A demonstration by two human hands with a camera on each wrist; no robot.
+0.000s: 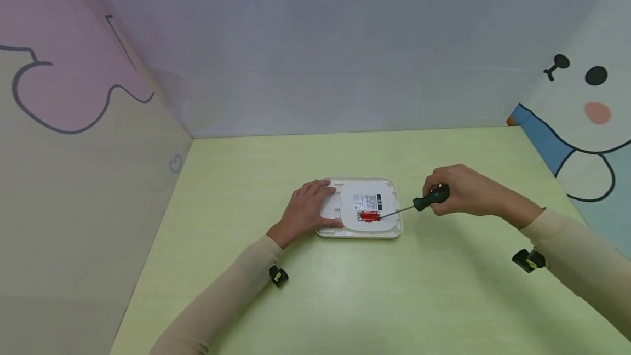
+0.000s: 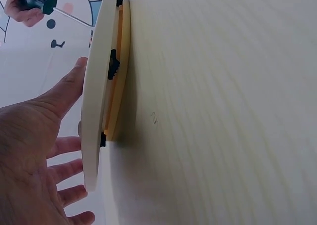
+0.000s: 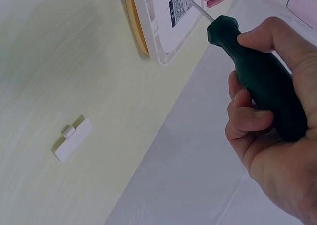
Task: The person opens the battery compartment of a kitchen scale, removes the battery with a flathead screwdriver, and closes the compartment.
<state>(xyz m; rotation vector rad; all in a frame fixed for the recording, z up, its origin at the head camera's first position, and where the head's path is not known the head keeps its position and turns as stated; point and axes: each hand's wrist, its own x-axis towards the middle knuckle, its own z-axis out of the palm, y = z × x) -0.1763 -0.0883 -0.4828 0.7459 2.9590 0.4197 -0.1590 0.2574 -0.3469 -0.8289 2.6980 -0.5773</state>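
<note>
A white, rounded, flat device [image 1: 348, 233] lies on the table with its labelled back up. In its battery slot sits a red battery [image 1: 368, 216]. My left hand [image 1: 308, 208] rests on the device's left end, its thumb and fingers spread and fairly straight. The right hand [image 1: 460, 190] grips the dark green handle of a screwdriver [image 1: 432, 197]. Its thin metal shaft slants down to the left, and the tip is at the battery's right end. Whether the tip touches the battery or the slot's edge, I cannot tell.
A small white battery cover [image 3: 73, 140] with a tab lies on the table, seen in the right wrist view. The pale yellow-green table [image 1: 355, 295] meets a white back wall [image 1: 345, 48]. Side walls with cartoon drawings stand left and right.
</note>
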